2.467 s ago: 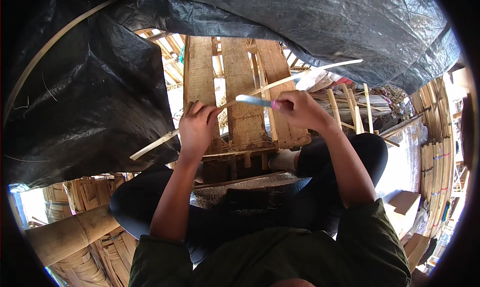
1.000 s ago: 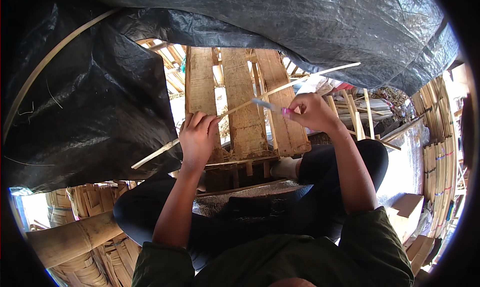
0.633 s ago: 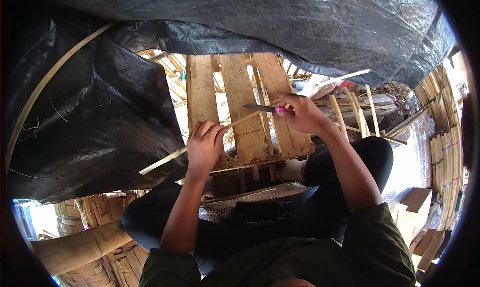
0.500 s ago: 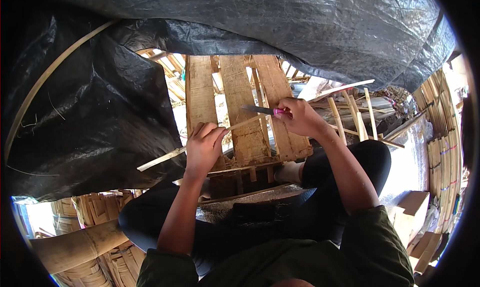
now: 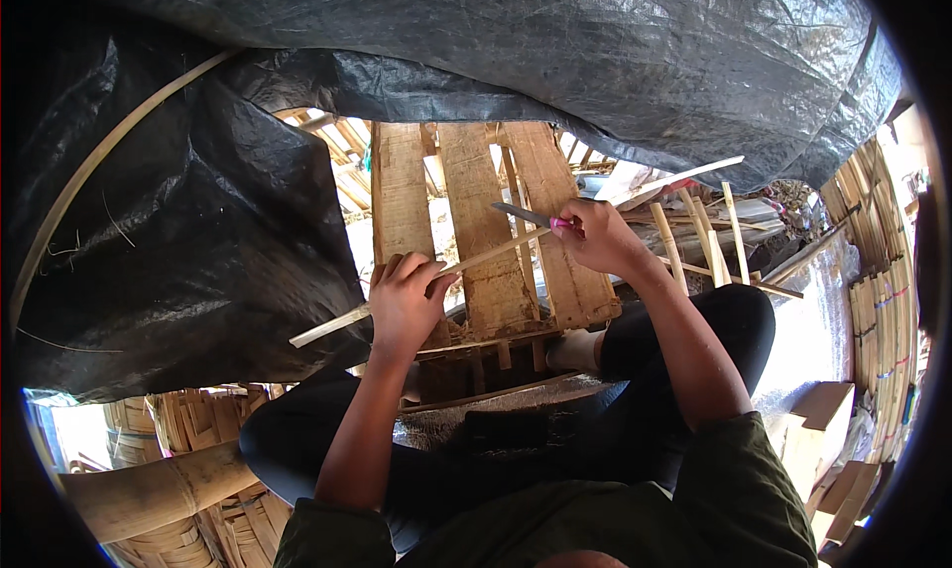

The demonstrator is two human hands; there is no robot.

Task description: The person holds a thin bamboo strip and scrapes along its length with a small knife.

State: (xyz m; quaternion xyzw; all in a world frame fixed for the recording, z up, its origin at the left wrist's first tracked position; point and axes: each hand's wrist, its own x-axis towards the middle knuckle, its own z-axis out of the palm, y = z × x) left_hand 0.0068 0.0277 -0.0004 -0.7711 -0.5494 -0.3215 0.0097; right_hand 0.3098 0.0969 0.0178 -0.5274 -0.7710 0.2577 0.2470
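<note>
A long pale bamboo strip (image 5: 488, 255) runs slantwise across three wooden planks (image 5: 404, 196), low at the left and higher at the right. My left hand (image 5: 405, 295) is closed round it near its lower left end, which sticks out past my wrist. In my right hand (image 5: 593, 236) is a knife (image 5: 524, 214) with a pink handle, its blade pointing left just above the strip. The strip passes under my right hand and comes out beyond it to the upper right. Whether those fingers also grip the strip is hidden.
Black plastic sheeting (image 5: 188, 231) hangs at the left and across the far side. Cut bamboo sticks (image 5: 668, 246) stand at the right, near my knee. Bundled strips (image 5: 883, 320) line the far right, and a thick bamboo pole (image 5: 159, 484) lies at lower left.
The strip and my left hand have shifted slightly right. My right hand and the knife have moved a little to the right too, with both grips kept.
</note>
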